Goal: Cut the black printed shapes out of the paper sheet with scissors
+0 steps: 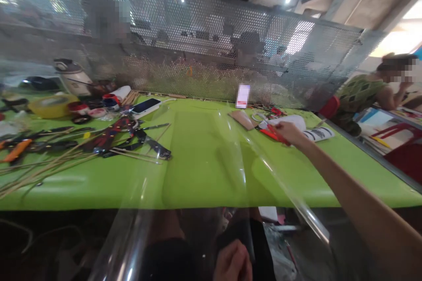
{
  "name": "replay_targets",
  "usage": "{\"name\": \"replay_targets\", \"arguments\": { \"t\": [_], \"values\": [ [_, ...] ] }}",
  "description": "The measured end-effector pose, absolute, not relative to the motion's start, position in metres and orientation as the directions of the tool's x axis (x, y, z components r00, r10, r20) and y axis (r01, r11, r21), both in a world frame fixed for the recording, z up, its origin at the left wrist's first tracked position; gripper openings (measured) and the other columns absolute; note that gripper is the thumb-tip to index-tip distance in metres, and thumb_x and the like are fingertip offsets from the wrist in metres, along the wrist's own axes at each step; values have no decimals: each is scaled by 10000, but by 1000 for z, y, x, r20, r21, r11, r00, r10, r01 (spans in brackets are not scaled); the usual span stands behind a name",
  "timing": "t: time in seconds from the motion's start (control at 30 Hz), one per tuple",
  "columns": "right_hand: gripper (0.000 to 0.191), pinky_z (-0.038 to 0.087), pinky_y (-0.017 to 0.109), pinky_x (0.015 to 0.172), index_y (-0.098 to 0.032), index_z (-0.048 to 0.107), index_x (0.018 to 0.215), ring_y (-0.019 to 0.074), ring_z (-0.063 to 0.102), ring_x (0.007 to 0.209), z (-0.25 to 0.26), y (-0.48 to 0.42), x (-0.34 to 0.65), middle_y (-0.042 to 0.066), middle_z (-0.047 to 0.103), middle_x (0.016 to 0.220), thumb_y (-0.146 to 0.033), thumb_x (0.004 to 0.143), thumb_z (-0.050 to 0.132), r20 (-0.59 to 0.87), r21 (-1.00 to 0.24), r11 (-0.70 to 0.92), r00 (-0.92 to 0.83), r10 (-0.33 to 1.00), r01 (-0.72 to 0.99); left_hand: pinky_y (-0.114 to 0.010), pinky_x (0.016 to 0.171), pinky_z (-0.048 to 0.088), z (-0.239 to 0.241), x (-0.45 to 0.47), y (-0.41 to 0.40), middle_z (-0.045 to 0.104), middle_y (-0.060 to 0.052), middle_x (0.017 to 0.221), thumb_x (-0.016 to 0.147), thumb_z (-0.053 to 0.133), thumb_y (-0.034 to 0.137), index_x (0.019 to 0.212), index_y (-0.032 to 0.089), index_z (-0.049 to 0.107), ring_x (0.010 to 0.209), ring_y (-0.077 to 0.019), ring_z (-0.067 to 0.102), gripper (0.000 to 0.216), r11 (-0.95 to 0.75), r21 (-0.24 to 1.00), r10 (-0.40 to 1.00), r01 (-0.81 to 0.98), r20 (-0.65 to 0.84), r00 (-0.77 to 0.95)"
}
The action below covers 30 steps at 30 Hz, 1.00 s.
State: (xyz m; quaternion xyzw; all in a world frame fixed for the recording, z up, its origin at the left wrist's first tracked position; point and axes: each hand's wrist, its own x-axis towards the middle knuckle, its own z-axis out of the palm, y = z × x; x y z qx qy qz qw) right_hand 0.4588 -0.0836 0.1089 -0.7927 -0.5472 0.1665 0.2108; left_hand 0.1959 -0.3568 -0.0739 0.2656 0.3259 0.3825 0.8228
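"What's closest to you on the feed?"

"My left hand (233, 262), low over the lap with its fingers curled in; I can't tell whether that grip has anything. Clear plastic sheeting (242, 169) runs from the lap up across the green tabletop (204, 158). Off to the left, thin sticks (59, 164) lie in a loose bundle, their near ends toward the edge."

"And the right?"

"My right hand (286, 132) is farther out, that grip closed on a red tool (271, 133) at the tabletop's right side; it's too blurred for me to say which tool. A brown piece (243, 119) lies just left of it."

"Beyond that?"

"A lit phone (243, 96) stands upright near the perforated screen (198, 59). Past the tabletop's right edge sits another person (364, 85)."
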Motion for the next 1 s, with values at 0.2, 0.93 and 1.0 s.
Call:
{"name": "replay_targets", "arguments": {
  "t": [0.2, 0.93, 1.0],
  "values": [
    [263, 567, 402, 826, -161, 622, 1162, 207, 657, 960, 65, -155, 488, 79, 649, 1155, -335, 966, 602, -104, -295, -397, 384, 918, 869, -194, 345, 211, -45, 178, -331, 289, 114, 373, 727, 689, 681, 576, 201, 411, 306, -34, 244, 575, 463, 688, 872, -560, -240, 426],
    [286, 588, 356, 738, -154, 588, 1211, 184, 669, 878, 26, -146, 321, 72, 649, 1116, -302, 967, 606, -281, -826, -229, -23, 960, 515, -214, 443, 253, -54, 176, -310, 395, 85, 454, 801, 639, 654, 652, 186, 451, 393, -63, 354, 526, 217, 891, 952, -399, -103, 288],
    [283, 587, 361, 746, -153, 592, 1204, 187, 668, 889, 24, -137, 316, 73, 648, 1122, -307, 967, 606, -322, -857, -264, -59, 945, 441, -210, 447, 283, -56, 168, -315, 428, 78, 489, 820, 642, 623, 713, 179, 474, 400, -66, 392, 486, 245, 865, 936, -437, -94, 339]
  ]
}}
